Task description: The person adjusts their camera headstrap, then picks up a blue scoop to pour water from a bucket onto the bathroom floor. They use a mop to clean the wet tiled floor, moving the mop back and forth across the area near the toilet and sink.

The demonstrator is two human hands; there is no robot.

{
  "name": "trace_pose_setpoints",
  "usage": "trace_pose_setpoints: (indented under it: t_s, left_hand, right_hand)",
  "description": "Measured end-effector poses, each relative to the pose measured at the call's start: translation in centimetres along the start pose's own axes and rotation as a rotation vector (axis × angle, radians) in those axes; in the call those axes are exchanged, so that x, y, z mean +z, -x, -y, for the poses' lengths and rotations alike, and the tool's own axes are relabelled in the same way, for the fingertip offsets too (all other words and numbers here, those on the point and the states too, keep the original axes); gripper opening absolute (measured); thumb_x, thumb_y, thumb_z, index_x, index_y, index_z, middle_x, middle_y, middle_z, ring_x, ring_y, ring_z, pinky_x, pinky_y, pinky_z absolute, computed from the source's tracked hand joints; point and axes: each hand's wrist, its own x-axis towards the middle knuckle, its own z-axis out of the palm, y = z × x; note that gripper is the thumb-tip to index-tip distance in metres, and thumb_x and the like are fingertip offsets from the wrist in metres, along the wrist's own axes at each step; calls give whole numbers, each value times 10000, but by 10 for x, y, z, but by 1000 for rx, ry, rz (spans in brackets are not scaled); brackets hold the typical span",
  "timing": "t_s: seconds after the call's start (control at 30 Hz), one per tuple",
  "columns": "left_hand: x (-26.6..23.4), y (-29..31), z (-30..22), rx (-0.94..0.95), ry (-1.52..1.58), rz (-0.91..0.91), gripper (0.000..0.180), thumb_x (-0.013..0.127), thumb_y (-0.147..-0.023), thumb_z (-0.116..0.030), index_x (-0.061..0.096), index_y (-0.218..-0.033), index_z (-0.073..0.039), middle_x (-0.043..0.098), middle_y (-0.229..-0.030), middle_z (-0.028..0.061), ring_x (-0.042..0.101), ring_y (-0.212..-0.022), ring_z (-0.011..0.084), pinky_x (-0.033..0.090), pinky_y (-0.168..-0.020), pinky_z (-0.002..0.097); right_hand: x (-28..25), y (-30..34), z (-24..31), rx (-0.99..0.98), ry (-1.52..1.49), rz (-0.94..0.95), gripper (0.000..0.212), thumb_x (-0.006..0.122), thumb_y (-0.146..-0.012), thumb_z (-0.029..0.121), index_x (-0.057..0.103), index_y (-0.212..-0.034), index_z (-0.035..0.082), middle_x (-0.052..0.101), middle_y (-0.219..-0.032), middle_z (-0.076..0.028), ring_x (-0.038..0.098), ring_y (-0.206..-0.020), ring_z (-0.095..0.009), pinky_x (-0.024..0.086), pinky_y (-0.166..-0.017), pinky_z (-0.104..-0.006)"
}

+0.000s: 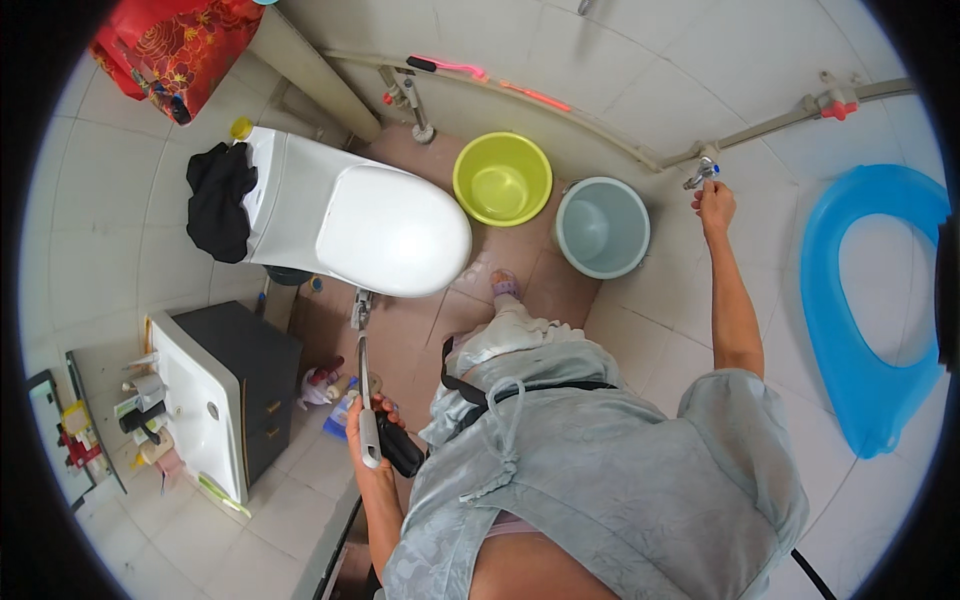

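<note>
My left hand [382,408] is closed round a long-handled tool [365,375] with a metal shaft and a pale grip, possibly a mop. The tool's jointed lower end is near the floor beside the toilet [395,235], whose lid is down. Against the same hand is a dark, rounded object [400,448]; I cannot tell whether it is gripped too. At the wall on the right, my right hand [715,205] has its fingers closed at a small metal tap [705,173]. Below and left of that tap stands a grey-blue bucket [603,228].
Next to the bucket is a yellow-green basin [502,180]. A washbasin cabinet [245,375] stands at the left, and black cloth [220,203] lies on the toilet tank. A blue ring-shaped float [830,330] hangs at the right. Brushes [455,68] rest on the wall pipe.
</note>
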Motion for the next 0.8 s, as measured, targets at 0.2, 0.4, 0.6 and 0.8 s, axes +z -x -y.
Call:
trace_pose_setpoints:
  t_s: [0.2,0.4,0.6,0.8]
  left_hand:
    - [9,-10,10,-20,-34,-80,330,522,-871,-407,568,-851,-80,564,-728,62,546,-600,170,465,-561,305]
    - [19,-12,20,-18,-87,-104,269,569,-846,-351,549,-828,-84,569,-733,71,549,-607,176,468,-564,319]
    - [7,-13,31,-49,-53,-89,217,586,-827,-309,558,-824,-94,574,-736,62,550,-615,181,476,-574,322]
    - [7,-7,35,-111,15,-59,179,604,-809,-285,564,-815,-111,583,-746,63,552,-646,183,464,-608,319]
  right_hand:
    - [-2,-9,-10,-144,192,16,283,479,-876,237,614,-776,9,632,-612,-85,628,-502,-186,487,-528,-325]
    - [-15,-11,-2,-203,242,115,257,479,-875,196,596,-731,18,620,-583,-83,617,-474,-189,469,-507,-328]
    - [-15,-16,-9,-259,232,115,245,470,-876,173,583,-733,11,613,-575,-82,610,-463,-190,470,-492,-320]
    - [-28,-23,-19,-305,91,224,213,460,-877,109,563,-748,-25,589,-583,-96,595,-472,-171,462,-447,-300]
